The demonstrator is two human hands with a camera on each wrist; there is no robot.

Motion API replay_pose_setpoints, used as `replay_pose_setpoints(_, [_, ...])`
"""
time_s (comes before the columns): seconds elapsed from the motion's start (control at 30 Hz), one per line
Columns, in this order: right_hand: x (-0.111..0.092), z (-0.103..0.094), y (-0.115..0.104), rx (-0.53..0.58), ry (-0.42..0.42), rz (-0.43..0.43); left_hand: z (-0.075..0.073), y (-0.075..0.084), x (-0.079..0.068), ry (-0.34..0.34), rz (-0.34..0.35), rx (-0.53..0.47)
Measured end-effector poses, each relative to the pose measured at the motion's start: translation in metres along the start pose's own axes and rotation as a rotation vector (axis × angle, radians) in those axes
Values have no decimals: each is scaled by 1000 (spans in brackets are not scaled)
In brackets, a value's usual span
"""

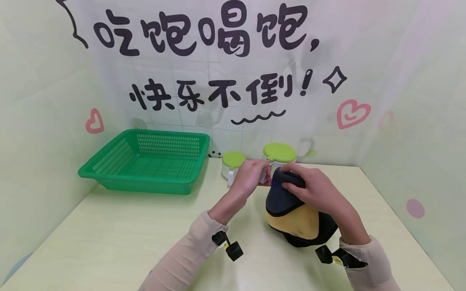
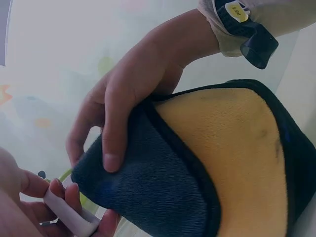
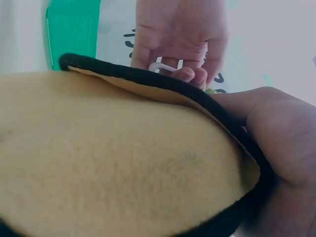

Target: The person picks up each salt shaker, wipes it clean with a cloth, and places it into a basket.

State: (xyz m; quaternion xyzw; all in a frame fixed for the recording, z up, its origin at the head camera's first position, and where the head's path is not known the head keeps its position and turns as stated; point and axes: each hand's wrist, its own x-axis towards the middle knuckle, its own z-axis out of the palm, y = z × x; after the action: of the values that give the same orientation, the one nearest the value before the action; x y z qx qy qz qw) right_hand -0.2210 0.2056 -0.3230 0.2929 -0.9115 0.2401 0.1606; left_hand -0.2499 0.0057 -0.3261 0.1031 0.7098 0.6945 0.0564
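My left hand (image 1: 249, 178) curls its fingers round the white handle (image 2: 71, 216) of the larger lidded jar (image 1: 279, 153), a white one with a bright green top. From my right hand (image 1: 320, 188), which pinches its upper edge, hangs a cleaning cloth (image 1: 296, 221). One face of the cloth is dark blue-grey, the other yellow with a few dark smudges, and black binding runs along the edges. Its folded upper part is close beside the jar and hides most of the jar's body. Yellow fabric (image 3: 113, 148) fills much of the right wrist view.
A smaller jar (image 1: 233, 160) with a green lid stands just left of the larger one, near the back wall. At the back left sits a green plastic basket (image 1: 145, 186) with slotted sides. Pale walls border the light wooden tabletop (image 1: 145, 230) at the back and sides.
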Motion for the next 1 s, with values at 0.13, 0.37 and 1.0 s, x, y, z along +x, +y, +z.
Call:
replay_pose_setpoints(0.13, [0, 2, 3, 11, -85, 22, -1, 1, 1, 1, 2, -3])
replay_pose_setpoints(0.37, [1, 8, 8, 12, -187, 24, -2, 3, 0, 8, 18, -23])
replay_pose_setpoints(1.0, [1, 7, 9, 40, -55, -25, -1, -2, 2, 9, -7, -5])
